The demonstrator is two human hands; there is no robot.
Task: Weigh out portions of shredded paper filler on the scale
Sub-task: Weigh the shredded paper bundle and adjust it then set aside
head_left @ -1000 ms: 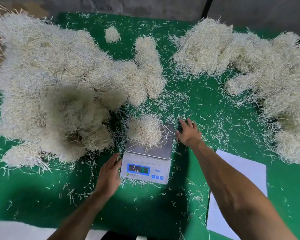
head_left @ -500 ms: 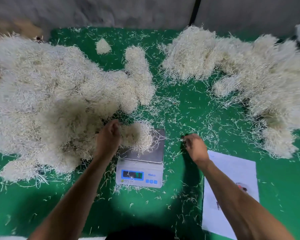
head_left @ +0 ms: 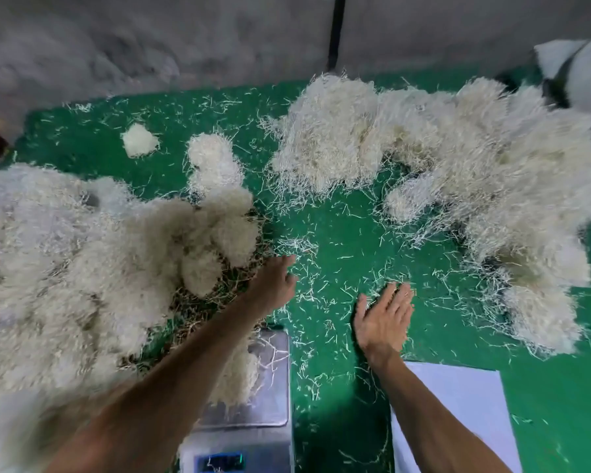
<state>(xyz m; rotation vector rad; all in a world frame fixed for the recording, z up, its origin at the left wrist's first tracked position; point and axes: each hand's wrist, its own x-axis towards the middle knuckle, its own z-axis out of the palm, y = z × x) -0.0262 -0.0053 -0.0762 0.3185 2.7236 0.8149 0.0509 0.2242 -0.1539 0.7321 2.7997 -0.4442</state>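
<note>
Light falls bright and even from overhead onto my green desk (head_left: 338, 230), with no hard glare. My left arm (head_left: 171, 380) throws a soft shadow over the filler (head_left: 82, 268) beside it, which looks duller and browner there. The whole frame is smeared by motion: the left heap blurs to fluff at the edge, the grey wall (head_left: 151, 39) behind is hazy, and my right hand (head_left: 384, 319) has ghosted fingertips. The scale's display (head_left: 220, 462) is unreadable. Wide-angle bending curves the desk's far edge
</note>
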